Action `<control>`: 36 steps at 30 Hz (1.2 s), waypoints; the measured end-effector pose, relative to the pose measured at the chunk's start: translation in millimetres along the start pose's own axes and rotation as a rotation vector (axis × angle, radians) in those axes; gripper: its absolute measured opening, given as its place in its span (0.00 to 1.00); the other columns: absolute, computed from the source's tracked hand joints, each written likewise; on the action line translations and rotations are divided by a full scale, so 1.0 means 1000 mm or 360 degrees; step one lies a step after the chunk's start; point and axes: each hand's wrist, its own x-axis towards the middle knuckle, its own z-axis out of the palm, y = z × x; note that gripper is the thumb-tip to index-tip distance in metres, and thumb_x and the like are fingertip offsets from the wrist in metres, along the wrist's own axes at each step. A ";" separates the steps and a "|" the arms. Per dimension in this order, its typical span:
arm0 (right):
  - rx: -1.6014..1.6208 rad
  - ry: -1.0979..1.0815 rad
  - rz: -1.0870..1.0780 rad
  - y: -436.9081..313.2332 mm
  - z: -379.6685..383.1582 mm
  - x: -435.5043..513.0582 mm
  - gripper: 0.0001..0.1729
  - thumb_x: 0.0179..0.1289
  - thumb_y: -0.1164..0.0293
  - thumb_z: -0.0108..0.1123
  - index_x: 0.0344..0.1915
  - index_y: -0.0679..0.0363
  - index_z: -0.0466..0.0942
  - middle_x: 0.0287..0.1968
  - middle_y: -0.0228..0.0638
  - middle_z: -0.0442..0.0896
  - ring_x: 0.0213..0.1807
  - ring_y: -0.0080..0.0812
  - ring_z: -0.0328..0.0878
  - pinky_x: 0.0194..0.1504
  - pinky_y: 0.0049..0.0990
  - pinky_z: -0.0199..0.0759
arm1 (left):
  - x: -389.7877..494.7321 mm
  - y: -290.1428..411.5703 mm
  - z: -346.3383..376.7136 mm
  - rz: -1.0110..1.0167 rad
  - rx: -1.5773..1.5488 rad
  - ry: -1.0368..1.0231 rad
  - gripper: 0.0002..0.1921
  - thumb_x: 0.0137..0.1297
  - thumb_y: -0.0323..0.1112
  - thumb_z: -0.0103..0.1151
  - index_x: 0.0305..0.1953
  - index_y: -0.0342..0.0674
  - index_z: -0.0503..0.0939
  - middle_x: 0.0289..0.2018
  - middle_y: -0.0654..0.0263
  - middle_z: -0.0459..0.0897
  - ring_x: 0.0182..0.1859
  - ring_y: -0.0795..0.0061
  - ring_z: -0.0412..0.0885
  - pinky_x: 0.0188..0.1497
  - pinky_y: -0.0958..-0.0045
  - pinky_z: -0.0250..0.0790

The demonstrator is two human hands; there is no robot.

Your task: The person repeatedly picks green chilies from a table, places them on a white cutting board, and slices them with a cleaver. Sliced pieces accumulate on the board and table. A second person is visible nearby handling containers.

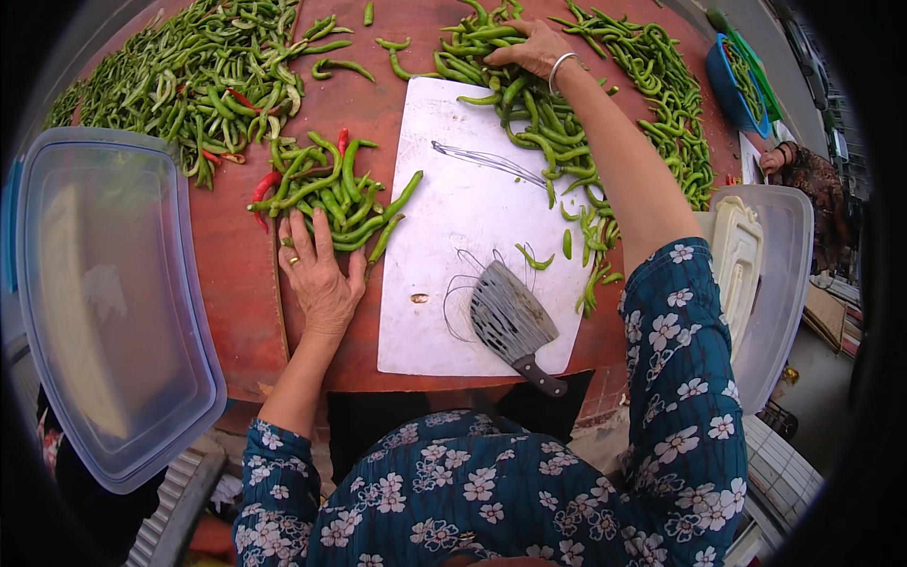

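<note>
My left hand (322, 283) wears a gold ring and lies at the near edge of a small heap of green chili peppers (340, 191), with some red ones among them. Its fingers are spread and touch the nearest peppers. My right hand (535, 51), with a silver bangle at the wrist, reaches over a larger heap of green chili peppers (560, 131) at the far right of the white cutting board (432, 220). Its fingertips are partly hidden, so I cannot tell whether they grip any. A cleaver (511, 312) lies flat on the board, its dark handle over the near edge.
Split or cut green chilies (191, 78) cover the far left of the red table (241, 298). More whole chilies (666, 106) lie on the right. Translucent plastic bins (120, 305) flank me. A blue basin (737, 85) and another person's hand (776, 157) are at far right.
</note>
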 end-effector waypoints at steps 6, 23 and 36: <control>-0.0112 -0.0247 -0.0164 -0.086 0.018 -0.015 0.46 0.26 0.46 0.70 0.53 0.49 0.75 0.53 0.42 0.74 0.53 0.40 0.74 0.53 0.33 0.67 | -0.002 -0.001 0.002 -0.0038 0.0010 -0.0020 0.40 0.48 0.41 0.62 0.63 0.36 0.59 0.63 0.44 0.54 0.63 0.42 0.54 0.59 0.48 0.51; -0.0394 -0.0402 -0.0567 -0.192 0.060 -0.092 0.44 0.40 0.41 0.61 0.60 0.42 0.68 0.56 0.45 0.69 0.56 0.46 0.70 0.56 0.41 0.64 | 0.004 -0.006 0.017 -0.0064 -0.0013 0.0111 0.38 0.46 0.41 0.61 0.61 0.36 0.61 0.62 0.46 0.57 0.61 0.44 0.57 0.60 0.52 0.52; 0.0220 0.0939 0.0619 -0.009 0.057 -0.157 0.43 0.56 0.39 0.48 0.60 0.61 0.63 0.62 0.53 0.61 0.65 0.53 0.53 0.62 0.47 0.48 | 0.003 -0.015 0.032 -0.0013 0.0003 0.0216 0.38 0.47 0.41 0.61 0.61 0.36 0.61 0.62 0.47 0.57 0.61 0.45 0.58 0.60 0.53 0.53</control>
